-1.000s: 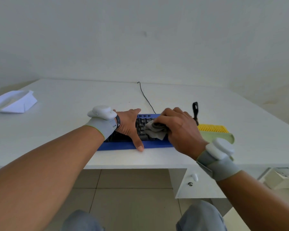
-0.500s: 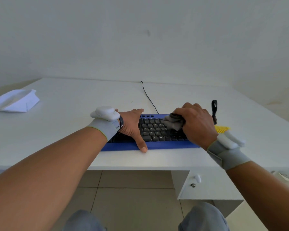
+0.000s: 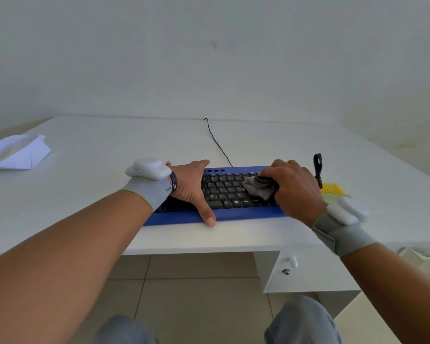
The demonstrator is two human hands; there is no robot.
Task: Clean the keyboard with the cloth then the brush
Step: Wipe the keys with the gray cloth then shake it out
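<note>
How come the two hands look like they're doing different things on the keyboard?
The right hand is closed around the grey cloth, pressing it on the keys; the left hand holds nothing. The left hand lies flat over the keyboard, thumb on its blue front edge; the right hand is curled. Both wear grey wrist bands.

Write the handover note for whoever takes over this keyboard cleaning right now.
Left hand: flat and open on the left end of the keyboard, thumb on its blue front edge, steadying it.
Right hand: shut on the grey cloth, pressed onto the keys right of centre.
Brush: on the table beside the keyboard's right end, untouched.
Done: cloth wipe under way.
Left: finish wiping, put the cloth down, then brush the keys.
</note>
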